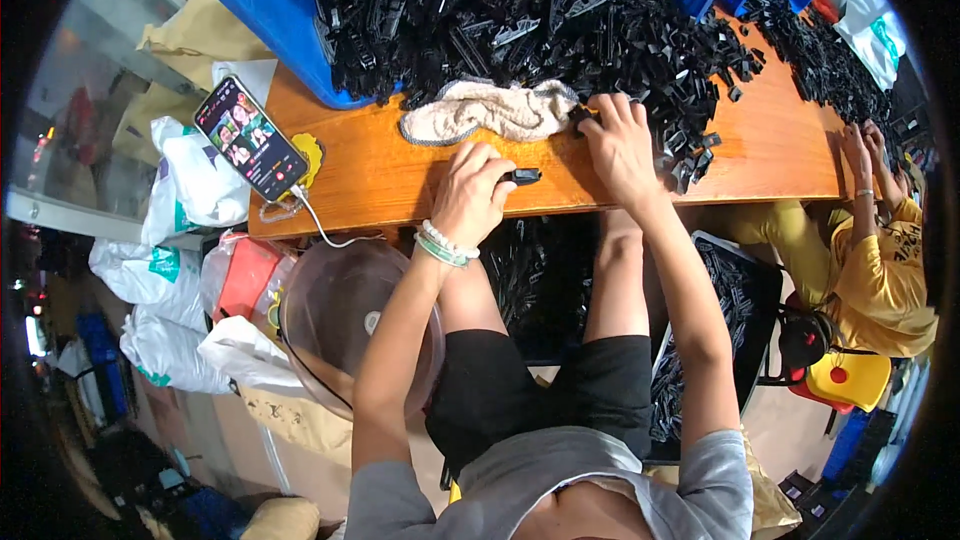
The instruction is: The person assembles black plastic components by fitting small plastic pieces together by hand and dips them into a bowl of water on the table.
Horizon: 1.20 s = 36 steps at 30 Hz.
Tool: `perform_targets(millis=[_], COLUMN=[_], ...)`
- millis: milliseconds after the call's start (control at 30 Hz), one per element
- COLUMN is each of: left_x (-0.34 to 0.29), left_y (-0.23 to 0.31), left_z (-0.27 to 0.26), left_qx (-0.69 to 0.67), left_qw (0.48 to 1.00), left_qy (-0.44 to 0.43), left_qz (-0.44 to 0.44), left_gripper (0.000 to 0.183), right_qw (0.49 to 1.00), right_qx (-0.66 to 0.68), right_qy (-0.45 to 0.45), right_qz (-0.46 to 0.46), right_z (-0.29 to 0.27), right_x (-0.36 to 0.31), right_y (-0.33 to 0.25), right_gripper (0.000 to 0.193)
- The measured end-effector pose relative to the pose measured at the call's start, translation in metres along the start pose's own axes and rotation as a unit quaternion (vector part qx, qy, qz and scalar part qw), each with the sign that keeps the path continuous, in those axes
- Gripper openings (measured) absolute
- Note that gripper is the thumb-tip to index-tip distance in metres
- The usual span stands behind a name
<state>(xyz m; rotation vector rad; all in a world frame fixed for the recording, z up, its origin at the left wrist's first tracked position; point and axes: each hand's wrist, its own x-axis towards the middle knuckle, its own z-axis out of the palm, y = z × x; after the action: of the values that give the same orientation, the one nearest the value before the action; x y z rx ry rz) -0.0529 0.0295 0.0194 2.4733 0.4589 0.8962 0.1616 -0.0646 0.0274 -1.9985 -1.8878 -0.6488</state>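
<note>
My left hand (468,190) is closed near the front edge of the wooden table, its thumb and fingers pinching a small black plastic piece (524,176). Farther right, my right hand (622,148) has its fingers curled down around another dark plastic part (582,118), mostly hidden by the fingertips. That part lies at the right end of a crumpled beige cloth (490,112) with a dark edge. Behind both hands spreads a big heap of black plastic pieces (480,15), reaching close to my right hand.
A lit phone (250,138) on a charging cable leans at the table's left. Blue bins (270,10) border the heap. Below stand a translucent tub (330,290) and a black tray of parts (720,305). A co-worker in yellow (885,280) sits at the right, hands at another heap.
</note>
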Motion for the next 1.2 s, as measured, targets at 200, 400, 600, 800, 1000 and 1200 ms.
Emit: perform_targets(millis=[200,400,600,800,1000,1200], left_x=[-0.016,-0.016,-0.015,-0.017,-0.016,-0.014], left_y=[-0.012,-0.009,-0.011,-0.013,-0.013,-0.014], left_z=[-0.011,-0.006,-0.006,-0.005,-0.007,-0.003], left_qx=[-0.024,-0.031,-0.054,-0.05,-0.056,-0.062], left_qw=[0.998,0.997,0.996,0.996,0.997,0.996], left_qy=[0.022,0.038,0.036,0.04,0.033,0.041], left_qz=[-0.061,-0.06,-0.066,-0.06,-0.052,-0.039], left_gripper=[0.026,0.02,0.021,0.02,0.018,0.016], right_qw=[0.97,0.812,0.866,0.672,0.873,0.851], right_qx=[0.207,0.55,0.448,0.664,0.463,0.483], right_qy=[0.128,0.02,0.024,-0.054,-0.036,-0.104], right_qz=[0.023,0.196,0.222,0.324,0.147,0.177], right_z=[-0.009,0.0,-0.007,-0.009,-0.008,-0.009], right_x=[0.001,-0.012,-0.023,-0.023,-0.02,-0.017], right_y=[-0.02,-0.074,-0.052,-0.052,-0.047,-0.034], right_gripper=[0.026,0.037,0.025,0.02,0.022,0.026])
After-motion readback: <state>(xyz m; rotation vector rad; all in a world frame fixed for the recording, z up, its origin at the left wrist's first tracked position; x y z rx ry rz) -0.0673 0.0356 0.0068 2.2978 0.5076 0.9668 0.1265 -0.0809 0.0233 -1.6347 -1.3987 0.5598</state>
